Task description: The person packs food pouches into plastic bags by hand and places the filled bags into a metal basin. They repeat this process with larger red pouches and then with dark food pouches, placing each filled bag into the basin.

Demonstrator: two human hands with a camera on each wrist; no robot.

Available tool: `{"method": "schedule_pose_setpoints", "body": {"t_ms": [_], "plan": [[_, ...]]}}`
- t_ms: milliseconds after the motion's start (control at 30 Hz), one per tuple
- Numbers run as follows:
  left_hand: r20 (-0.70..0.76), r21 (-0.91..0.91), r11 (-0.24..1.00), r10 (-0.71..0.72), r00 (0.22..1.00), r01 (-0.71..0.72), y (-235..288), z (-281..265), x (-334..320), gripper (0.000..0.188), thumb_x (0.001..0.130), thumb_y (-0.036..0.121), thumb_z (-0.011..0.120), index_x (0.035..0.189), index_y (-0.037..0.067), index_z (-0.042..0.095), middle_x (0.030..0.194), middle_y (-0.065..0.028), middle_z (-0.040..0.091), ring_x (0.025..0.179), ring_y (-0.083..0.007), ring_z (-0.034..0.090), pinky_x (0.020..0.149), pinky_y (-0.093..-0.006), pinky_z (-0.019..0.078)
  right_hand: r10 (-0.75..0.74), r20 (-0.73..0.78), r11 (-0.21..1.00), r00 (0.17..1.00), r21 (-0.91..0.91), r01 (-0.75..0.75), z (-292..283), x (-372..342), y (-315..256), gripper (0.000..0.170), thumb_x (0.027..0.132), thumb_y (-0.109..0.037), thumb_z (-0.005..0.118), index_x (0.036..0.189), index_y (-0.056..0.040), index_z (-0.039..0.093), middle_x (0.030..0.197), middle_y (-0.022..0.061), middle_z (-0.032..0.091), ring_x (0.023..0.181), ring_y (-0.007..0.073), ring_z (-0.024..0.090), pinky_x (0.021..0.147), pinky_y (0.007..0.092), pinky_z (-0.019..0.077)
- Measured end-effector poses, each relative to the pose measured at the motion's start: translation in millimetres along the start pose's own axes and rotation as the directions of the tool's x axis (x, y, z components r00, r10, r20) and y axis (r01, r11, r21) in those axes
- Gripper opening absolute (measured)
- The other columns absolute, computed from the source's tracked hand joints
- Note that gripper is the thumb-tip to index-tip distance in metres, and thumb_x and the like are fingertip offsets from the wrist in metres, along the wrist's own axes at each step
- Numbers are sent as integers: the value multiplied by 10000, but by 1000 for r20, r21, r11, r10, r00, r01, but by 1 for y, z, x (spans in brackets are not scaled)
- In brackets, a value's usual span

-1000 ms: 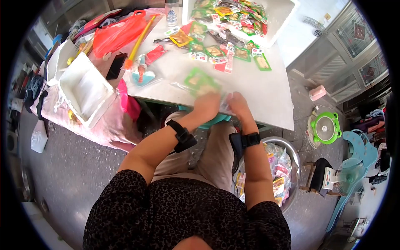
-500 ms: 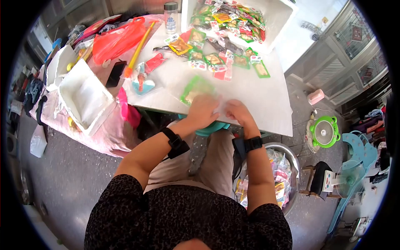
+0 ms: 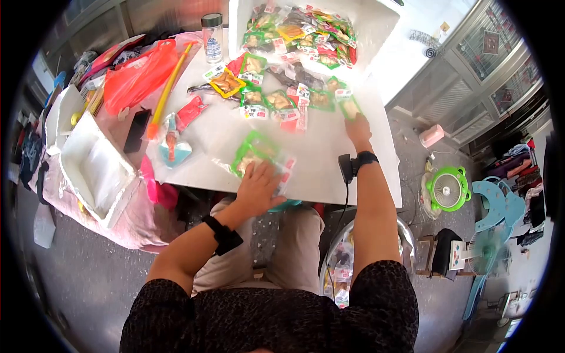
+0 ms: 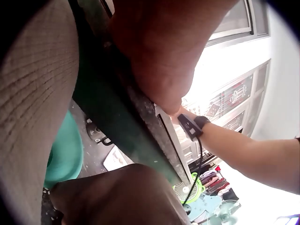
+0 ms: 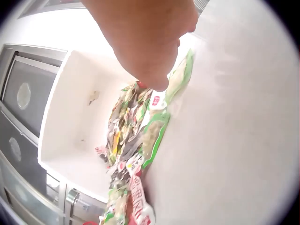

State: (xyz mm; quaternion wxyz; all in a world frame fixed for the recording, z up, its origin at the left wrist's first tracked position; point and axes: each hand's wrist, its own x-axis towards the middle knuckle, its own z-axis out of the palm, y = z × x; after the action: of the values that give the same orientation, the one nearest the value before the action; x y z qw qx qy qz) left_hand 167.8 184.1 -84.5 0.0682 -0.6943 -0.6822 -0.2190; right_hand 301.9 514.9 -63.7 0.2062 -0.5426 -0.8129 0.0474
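Observation:
In the head view, my left hand (image 3: 257, 189) lies with spread fingers over the lower part of a clear plastic packet with a green-edged one (image 3: 255, 146), near the table's front edge. My right hand (image 3: 358, 130) reaches to the lower end of another green-edged packet (image 3: 348, 106) at the right of a loose group. The right wrist view shows that hand (image 5: 145, 47) over this packet (image 5: 180, 77); whether its fingers pinch it is hidden. In the left wrist view only part of my left hand (image 4: 161, 56) shows, at the table edge.
A white foam box (image 3: 376, 32) of packets stands at the back. Bottle (image 3: 212, 44), yellow stick (image 3: 170, 88), phone (image 3: 137, 130) and red bag (image 3: 141, 76) are left; an empty foam tray (image 3: 97, 167) is farther left. A metal basin (image 3: 406, 238) is below right.
My hands have moved apart: the right went forward and right to the packet at the group's end, while the left now lies flatter over the near packet. The head view has shifted.

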Motion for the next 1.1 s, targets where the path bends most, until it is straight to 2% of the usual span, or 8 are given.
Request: {"method": "schedule_pose_setpoints", "body": {"t_ms": [67,267,467,600,700,800,933,1100], "plan": [[-31,0,1000,4,1000,-4,0,3,1,519,664,452,540,1036,92,511,1138,-129,418,1116,-294,318,922,-493,189,63,71,995,996,-81,-57,-3,12,-10,507,697,-378,522,1093,-74,435,1143,122,423,1065,281,397,798,476,351],[-81,-33,999,10,997,-12,-2,6,1,510,646,435,563,1025,96,524,1129,-130,419,1110,-295,324,927,-494,180,73,144,983,987,-179,-47,17,26,-8,529,671,-435,540,1062,-91,443,1139,73,427,1052,252,396,829,480,294],[-79,-21,1000,1,997,-2,1,2,2,511,622,413,589,1018,97,524,1112,-123,431,1097,-291,336,924,-485,191,-131,231,974,964,-152,169,-1,-24,-3,532,651,-464,551,1010,-78,485,1045,80,506,1001,251,440,752,477,343],[-83,-29,1000,-4,997,2,3,-1,1,511,622,404,593,1028,102,521,1106,-120,436,1094,-287,339,925,-477,193,-376,95,916,922,-112,385,-20,-95,8,525,608,-465,588,946,-71,511,980,112,522,957,269,458,710,461,355],[-100,-47,999,-5,995,0,2,0,-2,511,623,398,598,1043,117,518,1104,-112,443,1096,-278,340,932,-472,185,-411,192,900,891,-72,431,-52,-151,-1,515,574,-442,618,916,-70,517,959,118,517,935,277,462,699,454,350],[-99,-79,997,-34,995,26,4,-2,-3,504,622,397,600,1038,124,523,1108,-105,441,1101,-274,338,930,-468,190,-495,144,861,857,-45,506,-66,-190,-4,513,548,-418,641,901,-68,517,982,116,498,925,284,458,700,446,342],[-116,-8,999,-52,992,51,18,-22,-2,494,587,358,624,1018,133,538,1022,-110,477,1058,-283,367,909,-435,235,-553,157,821,818,-64,568,-82,-216,-16,529,539,-283,679,972,-59,472,1101,125,426,1042,301,392,795,469,317],[-246,-69,996,-63,967,47,23,-6,-3,372,579,235,591,920,90,555,856,-109,483,869,-286,447,732,-396,363,-656,57,755,753,72,652,-60,-220,4,387,591,-158,628,921,-34,468,1027,127,463,980,313,439,750,427,369]]}}
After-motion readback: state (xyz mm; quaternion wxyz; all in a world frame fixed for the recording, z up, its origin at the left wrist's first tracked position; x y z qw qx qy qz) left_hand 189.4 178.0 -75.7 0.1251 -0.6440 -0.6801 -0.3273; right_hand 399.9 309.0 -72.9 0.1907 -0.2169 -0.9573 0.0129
